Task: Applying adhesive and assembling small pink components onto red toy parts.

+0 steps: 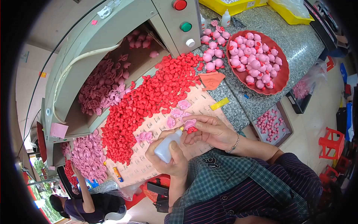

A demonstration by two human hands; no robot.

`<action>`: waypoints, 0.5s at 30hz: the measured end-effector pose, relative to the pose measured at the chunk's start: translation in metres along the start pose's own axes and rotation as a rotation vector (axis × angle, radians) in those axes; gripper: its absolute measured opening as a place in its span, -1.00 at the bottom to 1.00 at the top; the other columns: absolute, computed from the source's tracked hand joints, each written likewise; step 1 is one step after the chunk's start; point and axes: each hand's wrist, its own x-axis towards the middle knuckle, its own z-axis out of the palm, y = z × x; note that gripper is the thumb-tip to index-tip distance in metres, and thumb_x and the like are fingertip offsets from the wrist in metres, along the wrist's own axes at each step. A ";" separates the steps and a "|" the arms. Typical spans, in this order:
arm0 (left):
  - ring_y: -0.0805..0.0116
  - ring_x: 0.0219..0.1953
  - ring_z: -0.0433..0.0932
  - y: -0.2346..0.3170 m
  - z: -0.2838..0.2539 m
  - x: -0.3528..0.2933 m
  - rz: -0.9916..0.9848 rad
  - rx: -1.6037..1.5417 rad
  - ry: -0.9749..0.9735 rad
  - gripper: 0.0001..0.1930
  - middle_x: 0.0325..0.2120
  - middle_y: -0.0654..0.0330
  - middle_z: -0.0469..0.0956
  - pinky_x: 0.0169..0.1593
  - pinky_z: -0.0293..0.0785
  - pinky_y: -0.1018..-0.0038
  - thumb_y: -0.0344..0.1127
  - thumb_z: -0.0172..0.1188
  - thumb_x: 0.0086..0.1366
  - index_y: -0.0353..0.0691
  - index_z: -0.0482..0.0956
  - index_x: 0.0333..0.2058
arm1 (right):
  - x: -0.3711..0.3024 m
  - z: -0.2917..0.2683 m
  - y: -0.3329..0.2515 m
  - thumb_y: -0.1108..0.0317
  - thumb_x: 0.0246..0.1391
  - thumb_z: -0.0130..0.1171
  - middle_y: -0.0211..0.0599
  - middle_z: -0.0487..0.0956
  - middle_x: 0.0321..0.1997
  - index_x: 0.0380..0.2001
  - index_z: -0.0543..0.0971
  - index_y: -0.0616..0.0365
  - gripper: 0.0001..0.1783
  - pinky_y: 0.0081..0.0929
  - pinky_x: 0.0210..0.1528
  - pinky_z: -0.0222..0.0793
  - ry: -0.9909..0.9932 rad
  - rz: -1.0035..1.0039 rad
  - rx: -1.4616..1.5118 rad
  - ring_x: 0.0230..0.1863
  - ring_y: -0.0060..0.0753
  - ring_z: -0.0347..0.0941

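Fingers, left: my left hand [168,158] is wrapped closed around a small white squeeze bottle [166,147], its yellow-orange nozzle tipped up toward the piece in my other hand.
Fingers, right: my right hand [212,131] pinches a small pink-and-red toy piece [191,126] between thumb and fingertips; grip is closed on it, bead bracelet on that wrist.
Bottle tip: touching or just beside the red part of the toy piece; can't tell which.
Held piece position: above the front edge of the perforated pink board [149,164], near my chest.
Board: lies on the surface, slotted all over, with a few loose pink parts [178,111] just beyond my hands.
Red pile: big heap of small red caps [149,100] spread across the board from lower left to upper right.
Machine: grey machine [112,41] behind the board, with red, green and white buttons; pink pieces heaped in its opening [102,87].
Finished pieces: red round tray [281,80] of pink figures on the speckled stone surface [298,41] to my right, more figures standing beside it.
Low right: shallow tray of small pink parts [271,125] below the surface edge.
Other person: seated at lower left [85,203], arm reaching up to a pile of pink parts [87,155].
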 end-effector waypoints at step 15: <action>0.22 -0.29 0.56 0.006 0.007 0.005 -0.013 -0.016 0.035 -0.80 -0.33 -0.10 0.52 -0.17 0.52 0.37 -0.45 0.09 0.33 -0.35 0.28 -0.15 | 0.001 0.003 0.002 0.19 0.37 -0.02 -0.05 0.59 -0.17 0.27 0.30 0.29 -0.47 -0.38 -0.02 0.50 -0.006 0.002 0.016 -0.15 -0.27 0.59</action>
